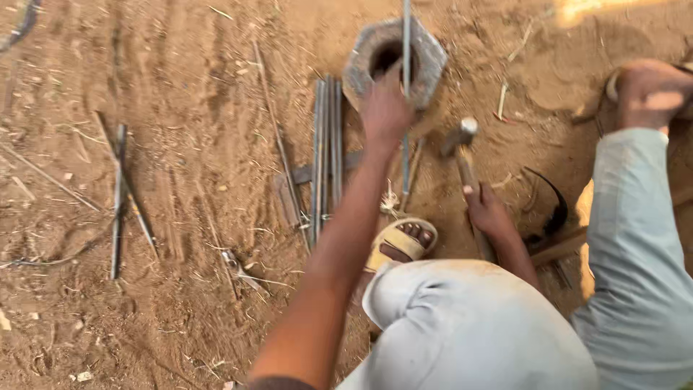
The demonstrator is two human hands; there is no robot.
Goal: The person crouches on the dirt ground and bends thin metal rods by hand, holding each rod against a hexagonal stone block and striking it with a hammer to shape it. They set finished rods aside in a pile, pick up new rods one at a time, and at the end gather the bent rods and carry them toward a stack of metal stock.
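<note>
two hands work over sandy ground: the left hand (386, 108) is clamped on a thin grey steel rod (406, 50) standing through a hexagonal concrete block (361, 68) far centre, the right hand (487, 211) wrapped round a wooden-handled hammer (465, 148) just right of it. more grey rods (326, 144) lie left.

Reddish-brown sandy ground (180, 87), grey metal rods (327, 152), grey stone ring (361, 61), pale grey-blue trousers (635, 274), tan sandal (395, 244)
</note>
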